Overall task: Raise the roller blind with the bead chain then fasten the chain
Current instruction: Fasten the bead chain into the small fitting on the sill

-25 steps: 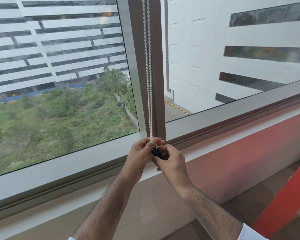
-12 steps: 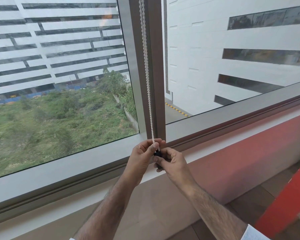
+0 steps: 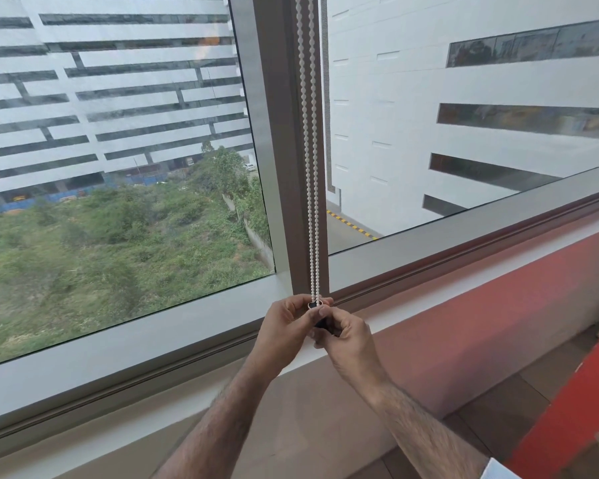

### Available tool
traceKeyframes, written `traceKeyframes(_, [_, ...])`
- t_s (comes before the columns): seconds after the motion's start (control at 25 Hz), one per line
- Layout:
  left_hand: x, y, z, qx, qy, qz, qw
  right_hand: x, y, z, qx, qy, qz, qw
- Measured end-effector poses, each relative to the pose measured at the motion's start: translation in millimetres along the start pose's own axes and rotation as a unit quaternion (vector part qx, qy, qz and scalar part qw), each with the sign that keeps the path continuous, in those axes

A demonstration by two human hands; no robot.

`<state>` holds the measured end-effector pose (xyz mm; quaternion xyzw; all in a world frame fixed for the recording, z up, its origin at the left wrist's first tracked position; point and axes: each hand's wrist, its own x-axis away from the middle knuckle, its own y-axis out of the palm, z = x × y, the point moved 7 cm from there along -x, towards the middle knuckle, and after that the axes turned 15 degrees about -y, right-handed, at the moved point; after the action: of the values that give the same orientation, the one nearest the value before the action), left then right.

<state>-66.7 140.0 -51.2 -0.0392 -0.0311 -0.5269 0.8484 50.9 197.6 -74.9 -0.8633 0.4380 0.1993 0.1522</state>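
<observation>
A white bead chain (image 3: 310,150) hangs in two strands down the grey window mullion (image 3: 281,140) and ends at a small black chain holder (image 3: 320,321) near the sill. My left hand (image 3: 286,328) pinches the chain's lower end at the top of the holder. My right hand (image 3: 348,340) grips the black holder from the right, fingers curled round it. Both hands meet just below the mullion's foot. The roller blind itself is out of view above.
Large glass panes sit left and right of the mullion, with a grey window frame (image 3: 153,344) and a sill below. A red wall band (image 3: 481,305) runs under the right pane. A red object (image 3: 574,416) stands at the lower right.
The two chain strands now hang side by side rather than overlapped. Both hands stay at the holder with almost no movement.
</observation>
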Motion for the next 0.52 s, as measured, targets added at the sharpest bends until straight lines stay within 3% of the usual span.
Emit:
traceKeyframes(0.2, [-0.4,8.0,-4.2,0.039,0.012,0.011,0.999,-5.2,2.8,2.9,-0.111,0.016,-0.04,0.993])
traceKeyframes(0.52, [-3.8,10.9,-30.4,0.101,0.007,0.009,0.995,-1.0,-0.3,19.6,-0.002,-0.002,-0.044,0.999])
